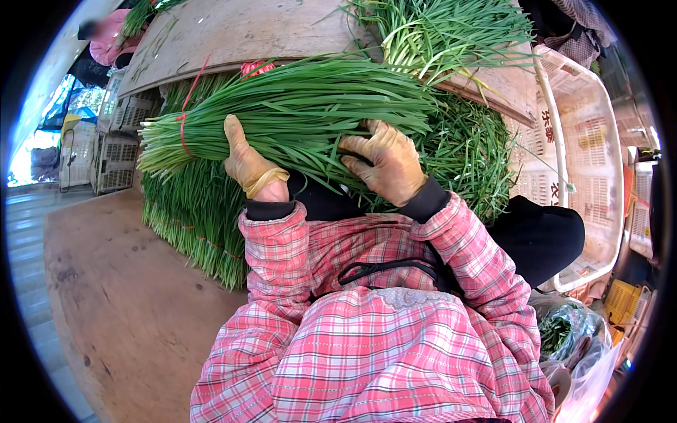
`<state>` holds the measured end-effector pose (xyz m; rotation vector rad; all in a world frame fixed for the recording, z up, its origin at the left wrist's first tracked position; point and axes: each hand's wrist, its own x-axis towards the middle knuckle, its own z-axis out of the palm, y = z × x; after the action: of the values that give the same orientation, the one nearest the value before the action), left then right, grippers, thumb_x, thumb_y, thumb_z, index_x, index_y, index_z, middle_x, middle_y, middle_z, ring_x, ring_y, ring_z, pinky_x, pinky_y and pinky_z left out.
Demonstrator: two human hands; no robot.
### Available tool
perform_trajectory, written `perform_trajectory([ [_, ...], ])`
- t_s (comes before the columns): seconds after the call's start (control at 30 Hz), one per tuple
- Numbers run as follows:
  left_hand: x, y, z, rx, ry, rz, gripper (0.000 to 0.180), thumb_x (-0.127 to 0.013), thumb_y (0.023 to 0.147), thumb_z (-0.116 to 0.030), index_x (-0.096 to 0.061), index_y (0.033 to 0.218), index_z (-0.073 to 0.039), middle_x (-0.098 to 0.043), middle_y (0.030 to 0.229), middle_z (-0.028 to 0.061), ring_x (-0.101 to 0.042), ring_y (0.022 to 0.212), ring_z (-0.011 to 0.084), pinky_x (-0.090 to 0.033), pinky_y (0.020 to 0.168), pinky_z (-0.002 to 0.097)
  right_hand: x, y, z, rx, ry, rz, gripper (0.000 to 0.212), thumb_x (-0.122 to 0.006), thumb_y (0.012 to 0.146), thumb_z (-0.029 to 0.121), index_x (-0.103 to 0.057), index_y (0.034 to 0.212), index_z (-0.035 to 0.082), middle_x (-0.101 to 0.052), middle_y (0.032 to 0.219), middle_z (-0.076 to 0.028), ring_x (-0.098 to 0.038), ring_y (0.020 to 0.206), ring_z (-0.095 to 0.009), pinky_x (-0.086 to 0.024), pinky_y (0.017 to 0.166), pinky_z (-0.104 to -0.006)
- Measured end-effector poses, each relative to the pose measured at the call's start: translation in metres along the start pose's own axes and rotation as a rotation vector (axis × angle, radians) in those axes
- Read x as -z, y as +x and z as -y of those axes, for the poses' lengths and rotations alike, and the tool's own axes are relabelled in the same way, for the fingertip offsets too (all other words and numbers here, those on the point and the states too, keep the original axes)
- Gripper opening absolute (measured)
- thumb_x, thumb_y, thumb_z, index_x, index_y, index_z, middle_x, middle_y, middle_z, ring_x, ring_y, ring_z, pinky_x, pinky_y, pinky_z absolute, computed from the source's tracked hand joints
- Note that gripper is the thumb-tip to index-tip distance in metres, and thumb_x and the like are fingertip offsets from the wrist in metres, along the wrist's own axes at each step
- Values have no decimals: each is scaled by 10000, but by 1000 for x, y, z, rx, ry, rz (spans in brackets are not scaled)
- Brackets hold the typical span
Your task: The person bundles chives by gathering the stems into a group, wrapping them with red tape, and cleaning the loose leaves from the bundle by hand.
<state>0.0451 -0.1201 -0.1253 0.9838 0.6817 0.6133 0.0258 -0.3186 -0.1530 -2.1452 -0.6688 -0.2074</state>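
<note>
A thick bundle of garlic chives (pixel 303 106) lies crosswise in front of me, its pale cut ends to the left and leaf tips to the right. A red tie (pixel 183 127) circles it near the cut ends. My left hand (pixel 247 156), in a tan glove, grips the bundle beside the tie, thumb up along its near side and the other fingers hidden beneath. My right hand (pixel 386 161), gloved alike, curls its fingers around the leafy part. Under the bundle sit more tied chives (pixel 201 211), stacked at the left, and loose trimmed leaves (pixel 465 148) at the right.
Loose chives (pixel 444 32) lie on a wooden board (pixel 261 32) beyond the bundle. A large white plastic crate (pixel 585 169) stands at the right, above a plastic bag (pixel 575 338). Another wooden board (pixel 134 261) is at the left. A person in pink (pixel 106 46) sits far left.
</note>
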Motion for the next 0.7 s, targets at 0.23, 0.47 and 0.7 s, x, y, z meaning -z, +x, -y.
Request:
perform_trajectory([
  [0.23, 5, 10, 9, -79, -4, 18, 537, -676, 869, -382, -557, 1170, 46, -637, 1104, 139, -643, 886, 259, -560, 769, 392, -14, -6, 12, -24, -12, -199, 119, -648, 760, 73, -567, 845, 51, -598, 916, -129, -588, 830, -324, -479, 704, -430],
  [0.47, 7, 10, 7, -66, -11, 33, 530, -674, 868, -384, -567, 1159, 45, -649, 1075, 130, -648, 870, 256, -566, 751, 392, 42, -58, 2, -98, -116, 268, 142, -664, 733, 40, -586, 849, 62, -606, 781, -98, -609, 677, -282, -493, 612, -374],
  [0.7, 8, 11, 9, -84, -8, 64, 532, -681, 863, -377, -570, 1156, 53, -639, 1110, 127, -641, 906, 259, -555, 791, 398, 66, 1, 22, 184, -254, -291, 324, -693, 772, 208, -606, 1057, 80, -620, 1068, -100, -620, 866, -308, -500, 720, -367],
])
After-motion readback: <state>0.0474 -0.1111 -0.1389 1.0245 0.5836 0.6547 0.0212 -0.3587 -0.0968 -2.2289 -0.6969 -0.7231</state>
